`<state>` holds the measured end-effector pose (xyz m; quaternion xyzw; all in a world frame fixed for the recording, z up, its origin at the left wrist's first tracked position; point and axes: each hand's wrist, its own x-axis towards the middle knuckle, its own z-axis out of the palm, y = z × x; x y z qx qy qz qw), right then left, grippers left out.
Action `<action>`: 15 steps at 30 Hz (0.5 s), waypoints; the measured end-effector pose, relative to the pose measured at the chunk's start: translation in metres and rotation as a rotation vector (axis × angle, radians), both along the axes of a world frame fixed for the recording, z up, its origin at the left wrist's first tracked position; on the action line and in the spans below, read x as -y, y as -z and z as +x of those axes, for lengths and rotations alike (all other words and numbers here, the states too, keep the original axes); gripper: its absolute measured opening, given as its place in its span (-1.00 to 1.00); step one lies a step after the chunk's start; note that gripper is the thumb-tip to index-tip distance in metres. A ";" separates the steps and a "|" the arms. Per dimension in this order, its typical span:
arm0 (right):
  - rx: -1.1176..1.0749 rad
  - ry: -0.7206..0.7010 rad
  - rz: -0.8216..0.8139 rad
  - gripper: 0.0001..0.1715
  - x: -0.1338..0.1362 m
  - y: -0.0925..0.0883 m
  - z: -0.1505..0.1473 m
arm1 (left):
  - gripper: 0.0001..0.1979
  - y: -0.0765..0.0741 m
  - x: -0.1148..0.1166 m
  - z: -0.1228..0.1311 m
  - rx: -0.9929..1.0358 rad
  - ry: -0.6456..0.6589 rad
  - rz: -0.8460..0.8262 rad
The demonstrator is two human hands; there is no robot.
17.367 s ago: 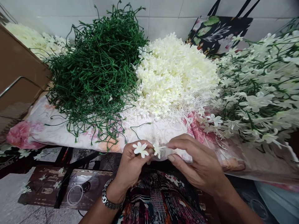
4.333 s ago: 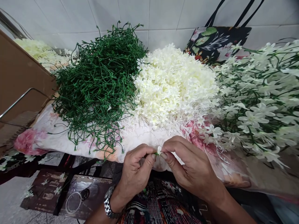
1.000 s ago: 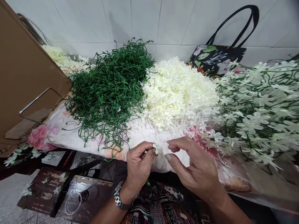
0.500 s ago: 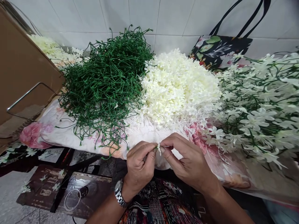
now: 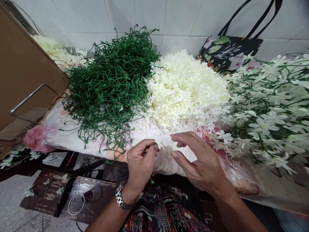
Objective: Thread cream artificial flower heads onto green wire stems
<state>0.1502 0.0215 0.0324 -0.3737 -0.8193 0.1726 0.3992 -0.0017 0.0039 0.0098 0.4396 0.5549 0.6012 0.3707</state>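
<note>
Left hand: pinching a green stem, tip just poking out
Right hand: thumb and fingers pretty well spread, near the floral cloth

That head-worn cam over there faces fwd & down, close above L hand & R hand, wall at top.

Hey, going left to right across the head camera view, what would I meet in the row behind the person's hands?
Brown cardboard, pile of green stems, heap of loose pale blossoms, bunch of stemmed white flowers.
</note>
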 end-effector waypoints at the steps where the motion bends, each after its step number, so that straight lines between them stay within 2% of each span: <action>1: 0.012 0.009 -0.003 -0.72 0.004 -0.001 0.001 | -0.97 -0.002 -0.002 -0.002 0.122 -0.044 -0.040; 4: 0.047 -0.084 -0.084 -0.68 0.022 0.002 -0.003 | -0.96 -0.005 -0.005 -0.004 0.363 -0.157 -0.060; 7: 0.102 -0.164 -0.112 -0.70 0.035 0.010 -0.018 | -0.94 -0.006 -0.007 -0.001 0.400 -0.213 -0.056; 10: 0.096 -0.189 -0.006 -0.85 0.036 0.017 -0.031 | -0.93 -0.006 -0.005 0.003 0.370 -0.221 -0.078; 15: 0.018 -0.199 0.135 -0.84 0.031 0.020 -0.036 | -0.91 -0.007 -0.003 0.006 0.373 -0.222 -0.076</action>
